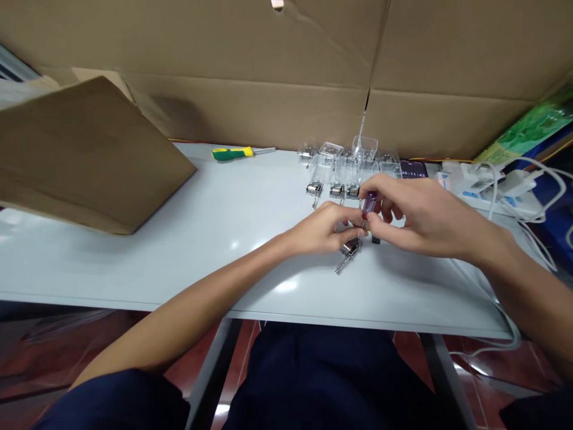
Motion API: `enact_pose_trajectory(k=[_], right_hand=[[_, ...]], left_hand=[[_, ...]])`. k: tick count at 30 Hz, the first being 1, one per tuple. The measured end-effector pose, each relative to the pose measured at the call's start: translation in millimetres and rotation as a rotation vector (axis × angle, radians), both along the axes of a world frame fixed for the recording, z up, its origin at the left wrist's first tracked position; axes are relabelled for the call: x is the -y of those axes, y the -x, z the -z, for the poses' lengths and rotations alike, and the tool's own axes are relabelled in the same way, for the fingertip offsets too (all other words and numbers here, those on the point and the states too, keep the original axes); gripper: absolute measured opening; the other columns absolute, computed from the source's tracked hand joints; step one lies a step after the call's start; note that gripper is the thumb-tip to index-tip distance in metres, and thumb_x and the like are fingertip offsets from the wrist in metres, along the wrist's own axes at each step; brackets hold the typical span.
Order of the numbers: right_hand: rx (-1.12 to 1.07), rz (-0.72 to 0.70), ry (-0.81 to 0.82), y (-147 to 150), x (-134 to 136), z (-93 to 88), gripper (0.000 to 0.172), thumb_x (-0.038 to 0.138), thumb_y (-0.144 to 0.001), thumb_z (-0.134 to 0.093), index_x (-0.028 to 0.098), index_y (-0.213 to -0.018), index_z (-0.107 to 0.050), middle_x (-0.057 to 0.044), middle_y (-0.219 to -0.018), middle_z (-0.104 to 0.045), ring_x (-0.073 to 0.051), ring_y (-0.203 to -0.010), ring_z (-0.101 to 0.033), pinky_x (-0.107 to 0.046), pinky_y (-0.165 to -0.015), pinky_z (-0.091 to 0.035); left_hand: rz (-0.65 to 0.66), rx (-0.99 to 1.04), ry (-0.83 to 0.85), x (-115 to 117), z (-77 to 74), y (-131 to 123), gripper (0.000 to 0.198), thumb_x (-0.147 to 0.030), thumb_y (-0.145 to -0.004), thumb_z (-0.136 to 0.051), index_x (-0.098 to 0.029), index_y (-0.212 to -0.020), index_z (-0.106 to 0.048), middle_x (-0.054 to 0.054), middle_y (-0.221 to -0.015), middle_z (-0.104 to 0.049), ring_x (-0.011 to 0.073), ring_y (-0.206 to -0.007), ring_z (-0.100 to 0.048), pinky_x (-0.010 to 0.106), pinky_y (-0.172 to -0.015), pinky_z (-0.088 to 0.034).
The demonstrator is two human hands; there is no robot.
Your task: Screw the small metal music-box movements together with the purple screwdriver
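Note:
My right hand (416,215) grips a small screwdriver (369,203) with a clear purple handle and a red collar, its shaft pointing down. My left hand (329,228) is closed, thumb and forefinger pinched at the screwdriver's tip; anything between them is too small to make out. Just under those fingertips a metal hand-crank music box mechanism (350,247) lies on the table, its crank toward me and its top partly hidden. A small black piece (375,240) sits beside it. Behind my hands stand several similar mechanisms (314,189) in a row.
Clear plastic cases (331,161), several of them, cluster at the back of the white table (250,263). A green-yellow screwdriver (233,154) lies left of them. A phone timer (414,169) and a power strip (487,188) with cables are at right; a cardboard box (89,161) at left.

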State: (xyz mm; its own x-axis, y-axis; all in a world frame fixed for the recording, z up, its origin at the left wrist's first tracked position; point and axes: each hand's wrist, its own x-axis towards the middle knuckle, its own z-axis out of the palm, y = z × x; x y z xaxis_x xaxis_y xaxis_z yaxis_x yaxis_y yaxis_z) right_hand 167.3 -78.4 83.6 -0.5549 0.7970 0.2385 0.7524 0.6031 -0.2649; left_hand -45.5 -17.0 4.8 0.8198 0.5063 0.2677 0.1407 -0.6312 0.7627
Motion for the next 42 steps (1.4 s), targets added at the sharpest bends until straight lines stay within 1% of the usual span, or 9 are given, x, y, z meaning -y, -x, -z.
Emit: enact_pose_trajectory(k=[5, 11, 15, 17, 20, 25, 31, 35, 42], right_hand=[[0.005, -0.025, -0.008, -0.5, -1.1, 1.0, 0.021, 0.035, -0.097, -0.06, 0.024, -0.114, -0.059, -0.003, -0.089, -0.073, -0.021, -0.073, -0.067, -0.033, -0.063, -0.042], [-0.022, -0.054, -0.086, -3.8, -4.7, 0.8, 0.019, 0.028, -0.097, -0.059, 0.021, -0.115, -0.061, -0.004, -0.087, -0.073, -0.021, -0.075, -0.068, -0.03, -0.066, -0.043], [-0.028, -0.027, -0.113, -9.7, -4.4, -5.8, 0.022, 0.025, -0.096, -0.061, 0.02, -0.118, -0.062, -0.002, -0.081, -0.073, -0.019, -0.069, -0.067, -0.03, -0.064, -0.043], [-0.018, -0.01, -0.116, -12.9, -3.6, -10.3, 0.022, 0.023, -0.095, -0.061, 0.021, -0.117, -0.063, -0.002, -0.079, -0.073, -0.019, -0.066, -0.066, -0.03, -0.062, -0.042], [-0.012, 0.033, -0.152, -17.6, -1.7, -17.4, 0.021, 0.022, -0.093, -0.062, 0.023, -0.114, -0.065, -0.001, -0.077, -0.072, -0.019, -0.064, -0.064, -0.032, -0.062, -0.041], [0.001, 0.062, -0.224, -21.8, 1.2, -24.7, 0.019, 0.023, -0.092, -0.064, 0.023, -0.111, -0.066, 0.0, -0.073, -0.069, -0.019, -0.063, -0.062, -0.032, -0.062, -0.039], [-0.009, 0.064, -0.183, -23.3, 0.5, -24.1, 0.018, 0.024, -0.094, -0.062, 0.023, -0.111, -0.067, -0.001, -0.074, -0.071, -0.02, -0.063, -0.063, -0.033, -0.063, -0.039], [-0.002, 0.094, -0.189, -27.2, -0.2, -25.9, 0.021, 0.027, -0.095, -0.062, 0.026, -0.115, -0.068, -0.001, -0.076, -0.072, -0.021, -0.066, -0.064, -0.034, -0.066, -0.039], [-0.047, 0.116, -0.212, -36.8, 2.6, -35.2, 0.018, 0.028, -0.094, -0.065, 0.03, -0.112, -0.066, -0.001, -0.08, -0.074, -0.024, -0.071, -0.066, -0.037, -0.067, -0.041]], left_hand=[[-0.117, 0.048, -0.066, 4.7, 5.7, -9.4, 0.014, -0.029, -0.091, -0.071, -0.017, -0.084, -0.07, -0.002, -0.071, -0.068, 0.0099, -0.064, -0.06, 0.023, -0.064, -0.044], [-0.175, 0.153, -0.093, 10.1, 7.9, -18.1, 0.019, -0.032, -0.088, -0.078, -0.017, -0.08, -0.068, -0.002, -0.073, -0.07, 0.011, -0.067, -0.062, 0.023, -0.067, -0.047], [-0.12, 0.178, -0.074, 8.9, 0.5, -15.4, 0.019, -0.036, -0.093, -0.074, -0.018, -0.091, -0.071, -0.001, -0.08, -0.073, 0.0125, -0.074, -0.066, 0.026, -0.075, -0.051], [-0.075, 0.095, -0.115, 5.9, -3.0, -11.9, 0.019, -0.036, -0.094, -0.072, -0.017, -0.097, -0.073, 0.002, -0.09, -0.075, 0.0153, -0.084, -0.068, 0.029, -0.08, -0.051], [0.004, -0.102, -0.164, -0.7, -5.1, -5.6, 0.017, -0.024, -0.091, -0.067, -0.018, -0.104, -0.076, 0.006, -0.104, -0.075, 0.0191, -0.095, -0.068, 0.033, -0.086, -0.051], [0.074, -0.253, -0.088, -8.8, -3.8, -0.4, 0.023, -0.016, -0.087, -0.063, -0.018, -0.104, -0.079, 0.005, -0.1, -0.077, 0.0179, -0.087, -0.07, 0.031, -0.077, -0.052], [0.189, -0.255, -0.221, -7.0, -4.5, -3.5, 0.022, -0.015, -0.096, -0.054, -0.019, -0.104, -0.074, 0.006, -0.102, -0.075, 0.0204, -0.1, -0.066, 0.036, -0.095, -0.05], [0.189, -0.266, -0.302, -3.1, -6.1, -5.2, 0.02, -0.017, -0.099, -0.049, -0.018, -0.102, -0.069, 0.006, -0.099, -0.071, 0.0207, -0.098, -0.063, 0.037, -0.094, -0.048], [0.156, -0.243, -0.27, -2.6, -7.5, -13.3, 0.019, -0.022, -0.103, -0.046, -0.017, -0.104, -0.065, 0.008, -0.101, -0.068, 0.021, -0.096, -0.06, 0.036, -0.09, -0.048]])
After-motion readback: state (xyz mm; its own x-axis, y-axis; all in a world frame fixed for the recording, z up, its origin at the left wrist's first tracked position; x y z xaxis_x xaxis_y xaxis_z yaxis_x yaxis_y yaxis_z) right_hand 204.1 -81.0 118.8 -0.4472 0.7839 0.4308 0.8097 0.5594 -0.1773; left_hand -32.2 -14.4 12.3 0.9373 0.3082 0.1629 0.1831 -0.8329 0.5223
